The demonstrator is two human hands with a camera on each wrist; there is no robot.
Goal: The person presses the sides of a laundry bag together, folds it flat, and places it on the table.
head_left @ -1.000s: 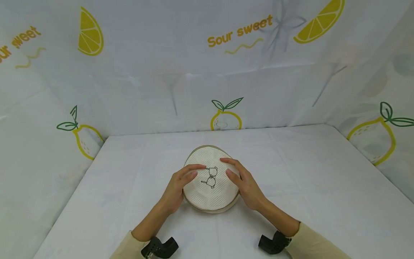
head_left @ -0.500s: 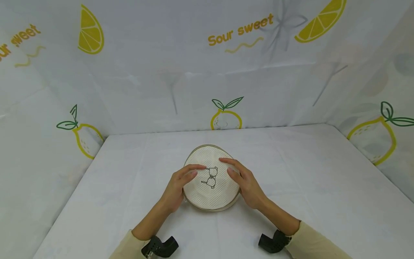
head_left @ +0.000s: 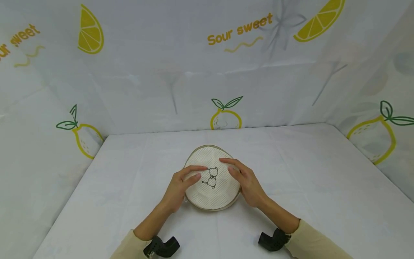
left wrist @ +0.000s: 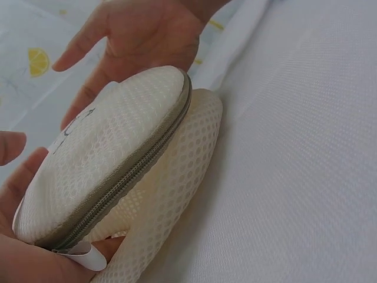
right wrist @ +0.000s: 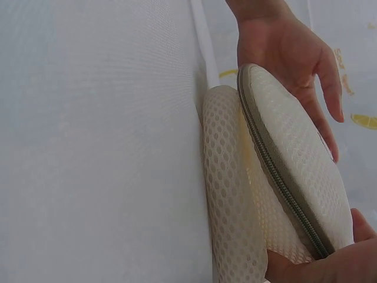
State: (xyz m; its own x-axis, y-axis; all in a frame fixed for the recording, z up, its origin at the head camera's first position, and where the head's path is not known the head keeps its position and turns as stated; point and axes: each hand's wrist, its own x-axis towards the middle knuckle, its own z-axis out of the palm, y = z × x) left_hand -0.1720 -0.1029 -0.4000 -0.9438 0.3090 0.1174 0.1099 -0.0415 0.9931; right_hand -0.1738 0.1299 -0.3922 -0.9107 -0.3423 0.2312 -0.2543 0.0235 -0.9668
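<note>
A round cream mesh laundry bag [head_left: 213,198] stands at the middle of the table, two small bear outlines on its top panel. In the left wrist view a grey-green zipper [left wrist: 126,183] runs round the top panel's edge, and the mesh wall sags beneath it. My left hand [head_left: 177,187] holds the bag's left side, index finger and thumb over the top, a finger tucked below the zipper edge beside a white tag [left wrist: 88,254]. On the right side my right hand [head_left: 250,185] holds it likewise, with a finger under the rim. Several fingertips are hidden by the bag.
A white cloth covers the table [head_left: 307,187]. Behind and beside it hang white curtains [head_left: 145,97] printed with lemons. Black wrist cameras [head_left: 163,247] are strapped at both sleeves, close above the table's near part.
My left thumb has shifted slightly right over the top panel. The bag's lower layer shows less beneath its front edge than one second ago. My right hand stays nearly in place.
</note>
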